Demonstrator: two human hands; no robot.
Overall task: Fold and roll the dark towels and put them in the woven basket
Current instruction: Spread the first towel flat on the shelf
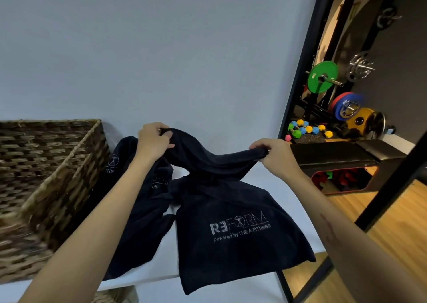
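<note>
Above the rear half of the white worktop (298, 196), both hands hold one dark towel (231, 221) by its upper hem. The left hand (153, 142) has its fingers curled round one bunched end of the hem; the right hand (273, 153) pinches the other end between thumb and curled fingers. Between the two grips the hem sags in a shallow curve, which indicates soft, limp cloth with no stiffness of its own.

From the hem the towel hangs down and spreads over the worktop, printed side up, with its lower corner draped past the front edge. It appears light: two fingertip grips carry it without visible strain. The weave looks matte and is unlikely to slip.

Recommended hold: the two corners of one short hem, pulled apart until the sag is gone, so the cloth lies flat for folding. A grip nearer mid-hem would probably let the corners flop.

A second dark towel (138, 198) lies crumpled on the worktop beneath the left forearm, just beside the woven basket (46, 164), which stands at the left end of the worktop against the wall (184, 59).
</note>
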